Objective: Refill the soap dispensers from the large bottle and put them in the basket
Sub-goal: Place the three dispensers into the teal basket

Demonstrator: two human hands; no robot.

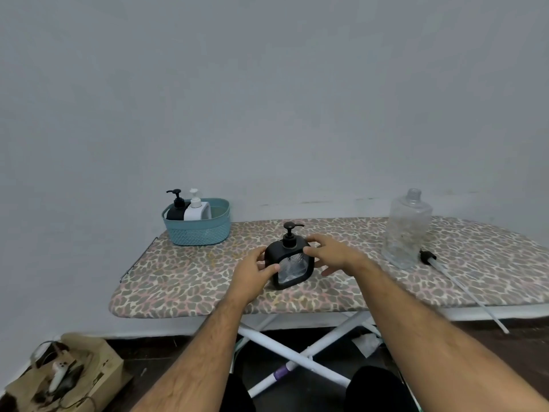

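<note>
Underneath, leopard-print ironing board (pixel 341 295) (white crossed legs (pixel 300 356)) against grey wall (pixel 267 99)

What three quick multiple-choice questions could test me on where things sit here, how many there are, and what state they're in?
1. Where is the basket?
A. far left corner of the ironing board
B. on the floor
C. beside the large bottle

2. How many dispensers stand in the basket?
A. one
B. two
C. three

3. The large bottle is:
A. capped
B. lying down
C. upright, neck open

Answers:
1 A, it sits on the board's far left end.
2 B, a black dispenser and a white dispenser.
3 C, its pump lies beside it on the board.
</note>
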